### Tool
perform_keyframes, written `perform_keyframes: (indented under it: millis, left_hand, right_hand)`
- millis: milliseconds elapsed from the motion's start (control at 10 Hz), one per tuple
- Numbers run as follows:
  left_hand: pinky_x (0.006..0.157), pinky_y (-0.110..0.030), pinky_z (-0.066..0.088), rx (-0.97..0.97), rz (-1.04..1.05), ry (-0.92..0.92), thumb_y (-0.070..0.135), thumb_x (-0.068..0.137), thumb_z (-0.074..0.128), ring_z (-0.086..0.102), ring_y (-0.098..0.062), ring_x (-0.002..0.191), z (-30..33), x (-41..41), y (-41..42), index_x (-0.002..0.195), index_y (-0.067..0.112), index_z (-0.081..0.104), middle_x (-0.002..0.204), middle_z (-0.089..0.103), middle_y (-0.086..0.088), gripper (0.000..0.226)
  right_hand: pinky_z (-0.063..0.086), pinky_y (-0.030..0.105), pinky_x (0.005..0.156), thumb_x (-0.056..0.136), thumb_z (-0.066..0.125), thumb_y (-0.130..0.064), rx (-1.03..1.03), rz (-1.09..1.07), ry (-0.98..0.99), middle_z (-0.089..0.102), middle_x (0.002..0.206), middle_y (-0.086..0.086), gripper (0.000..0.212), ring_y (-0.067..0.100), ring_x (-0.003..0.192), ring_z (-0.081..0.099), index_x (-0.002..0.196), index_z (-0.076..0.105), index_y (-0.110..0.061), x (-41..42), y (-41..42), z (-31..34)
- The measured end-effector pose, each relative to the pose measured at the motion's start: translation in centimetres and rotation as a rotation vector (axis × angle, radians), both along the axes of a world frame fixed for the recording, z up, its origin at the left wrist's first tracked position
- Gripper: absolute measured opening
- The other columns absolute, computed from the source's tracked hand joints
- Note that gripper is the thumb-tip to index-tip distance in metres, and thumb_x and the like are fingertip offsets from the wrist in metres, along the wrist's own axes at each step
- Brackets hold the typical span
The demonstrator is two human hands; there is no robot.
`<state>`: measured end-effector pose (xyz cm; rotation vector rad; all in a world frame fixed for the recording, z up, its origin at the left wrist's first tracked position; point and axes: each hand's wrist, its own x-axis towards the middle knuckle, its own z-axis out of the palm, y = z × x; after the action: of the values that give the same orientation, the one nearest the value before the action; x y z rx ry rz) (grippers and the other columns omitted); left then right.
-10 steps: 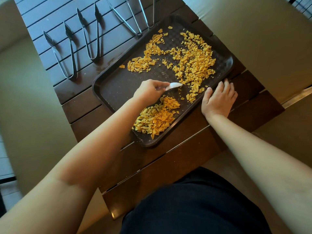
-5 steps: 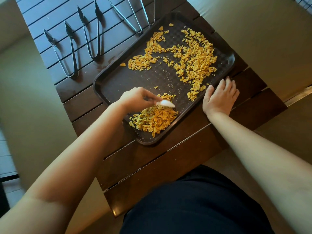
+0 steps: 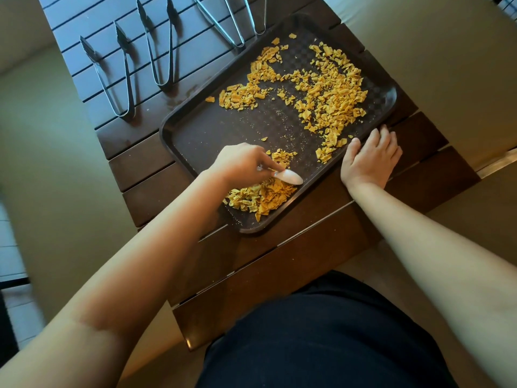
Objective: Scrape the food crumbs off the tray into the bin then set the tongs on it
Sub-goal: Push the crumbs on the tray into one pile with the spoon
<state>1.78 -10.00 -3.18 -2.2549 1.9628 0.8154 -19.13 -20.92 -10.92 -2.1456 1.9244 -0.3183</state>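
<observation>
A dark brown tray [image 3: 201, 130] lies at an angle on the slatted wooden table [image 3: 307, 247]. Yellow crumbs [image 3: 330, 93] are scattered over its far half, and a heap of crumbs [image 3: 260, 196] sits at its near corner. My left hand [image 3: 240, 162] grips a white spoon [image 3: 289, 176] whose bowl rests at the far edge of the heap. My right hand [image 3: 369, 158] presses flat on the tray's right rim. Several metal tongs lie on the table beyond the tray, one pair [image 3: 112, 77] at far left, another [image 3: 162, 49] beside it.
Two more tongs [image 3: 223, 23] lie at the far edge, their looped ends touching the tray's back rim. The table's near edge is just in front of my dark clothing [image 3: 321, 337]. Beige floor surrounds the table. No bin is in view.
My left hand has dragged the spoon toward me from mid-tray, pushing crumbs into the near heap. The right hand has stayed on the rim.
</observation>
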Motion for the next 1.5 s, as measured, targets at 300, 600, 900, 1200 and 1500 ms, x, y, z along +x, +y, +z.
perform_keyframes:
  millis: [300, 600, 900, 1200, 1500]
  left_hand:
    - [0.048, -0.02, 0.038, -0.16, 0.766, 0.315, 0.028, 0.092, 0.054, 0.044, -0.004, 0.048, -1.0, 3.3, 0.5, 0.113, 0.036, 0.065, 0.101, 0.066, 0.006, 0.024]
    - [0.051, -0.021, 0.039, 0.023, 0.536, 0.277, 0.032, 0.091, 0.057, 0.049, -0.002, 0.057, -1.2, 1.9, 1.9, 0.109, 0.04, 0.066, 0.093, 0.067, 0.012, 0.022]
    - [0.047, -0.017, 0.036, -0.156, 0.703, 0.304, 0.027, 0.094, 0.053, 0.042, -0.003, 0.049, -1.6, 1.5, -1.1, 0.114, 0.033, 0.065, 0.109, 0.065, 0.003, 0.025]
    - [0.058, -0.028, 0.047, 0.01, 0.387, 0.317, 0.031, 0.089, 0.06, 0.054, -0.008, 0.063, -1.1, 0.8, -0.4, 0.109, 0.037, 0.067, 0.097, 0.067, 0.009, 0.022]
    - [0.058, -0.019, 0.035, -0.125, 0.138, 0.119, 0.036, 0.092, 0.054, 0.05, -0.004, 0.084, 0.2, 0.0, 0.2, 0.114, 0.043, 0.063, 0.092, 0.054, 0.015, 0.025]
  right_hand:
    - [0.013, 0.048, 0.115, 0.095, 0.025, -0.039, -0.01, -0.001, 0.003, 0.033, 0.149, 0.017, 0.059, 0.033, 0.141, 0.022, 0.137, 0.04, -0.001, 0.0, 0.1, 0.0]
    - [0.014, 0.049, 0.115, 0.095, 0.025, -0.039, -0.011, -0.002, 0.003, 0.033, 0.15, 0.017, 0.059, 0.033, 0.141, 0.022, 0.137, 0.04, -0.001, 0.0, 0.1, 0.1]
    - [0.013, 0.048, 0.115, 0.098, 0.028, -0.037, -0.002, -0.004, 0.0, 0.032, 0.15, 0.017, 0.055, 0.033, 0.142, 0.021, 0.138, 0.039, -0.002, 0.1, 0.2, 0.1]
    - [0.011, 0.047, 0.116, 0.099, 0.028, -0.037, 0.014, -0.007, 0.014, 0.03, 0.152, 0.016, 0.054, 0.032, 0.143, 0.019, 0.139, 0.038, -0.002, 0.1, 0.1, 0.2]
    - [0.013, 0.049, 0.115, 0.096, 0.026, -0.038, 0.001, 0.0, 0.004, 0.033, 0.15, 0.017, 0.058, 0.034, 0.142, 0.022, 0.138, 0.04, 0.0, 0.1, 0.2, 0.1]
